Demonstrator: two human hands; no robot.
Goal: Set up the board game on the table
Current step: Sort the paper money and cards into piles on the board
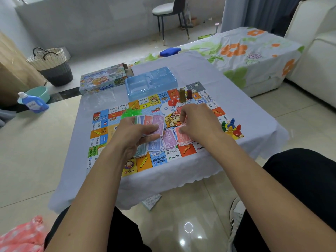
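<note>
The colourful game board (pixel 158 159) lies flat on the low table with a pale cloth (pixel 251 128). My left hand (pixel 134 133) grips a fanned stack of play money (pixel 154 124), purple and red notes on top. My right hand (pixel 198 120) pinches a red note at its fingertips, just above loose notes (pixel 171 139) spread on the board. Coloured pawns (pixel 231 127) stand at the board's right edge. Green plastic pieces (pixel 131 112) lie beyond my left hand; red pieces (pixel 172 102) and small tokens (pixel 184 94) sit near the far side.
A clear blue plastic insert tray (pixel 151 82) and the game box (pixel 103 79) sit at the table's far left. A paper sheet (pixel 151 201) lies on the floor under the table. A blue bottle (pixel 32 103), basket (pixel 52 66) and chair (pixel 171 15) stand farther off.
</note>
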